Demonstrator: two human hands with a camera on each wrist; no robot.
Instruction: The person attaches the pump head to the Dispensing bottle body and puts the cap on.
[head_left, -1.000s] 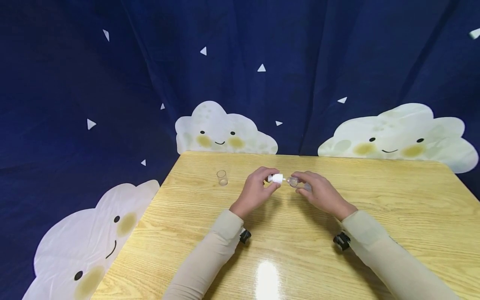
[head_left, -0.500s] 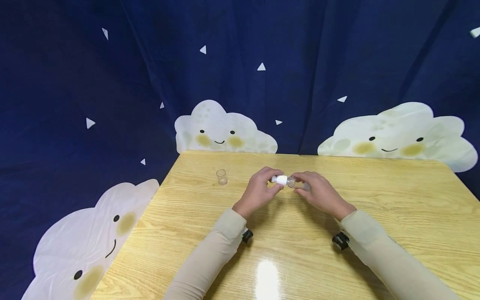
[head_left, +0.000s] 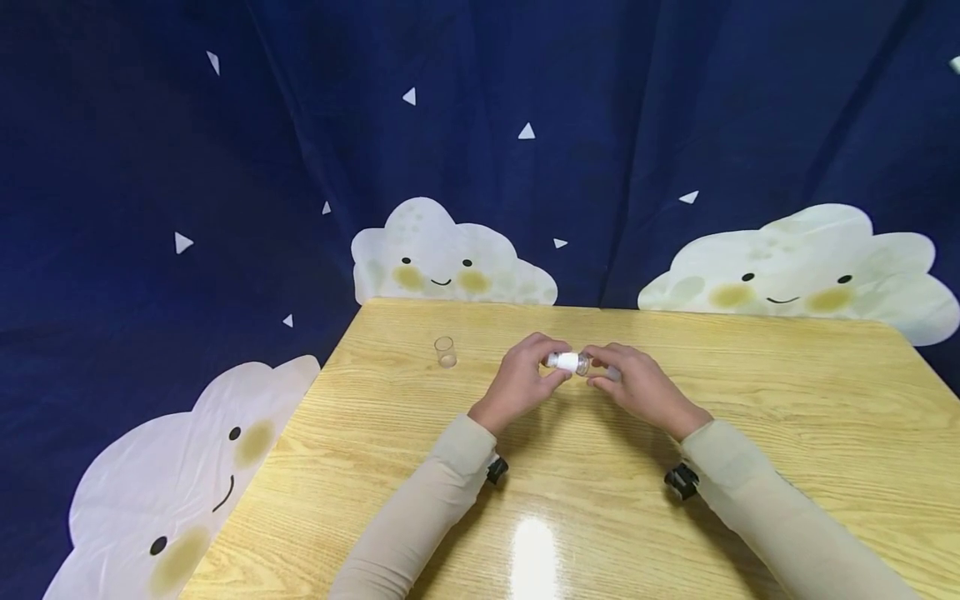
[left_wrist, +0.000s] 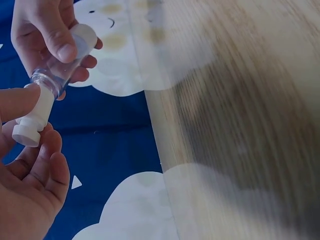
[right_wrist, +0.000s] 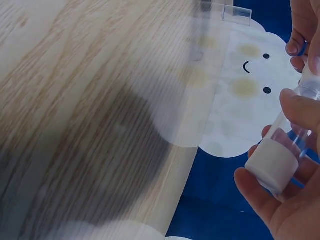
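Observation:
A small clear bottle (right_wrist: pixel 272 162) with a white base lies in the fingers of my right hand (head_left: pixel 637 387), tilted sideways above the table. My left hand (head_left: pixel 517 383) pinches a white pump top (left_wrist: pixel 43 106) between thumb and fingers, its nozzle end pointing away from the bottle. In the left wrist view the pump's white collar meets the bottle's clear neck, and the two line up end to end. The pump's thin stem is out of sight. Behind and left of the hands, a clear cylindrical cap (head_left: pixel 446 353) stands on the table.
The wooden table (head_left: pixel 375 467) ends at a far edge against a dark blue curtain (head_left: pixel 480 100) printed with clouds and triangles. A bright glare patch lies on the tabletop near the front. Each wrist carries a small black camera.
My left hand has moved right, bringing the pump top from a small gap up against the bottle's neck; its stem no longer shows. My right hand stays nearly in place.

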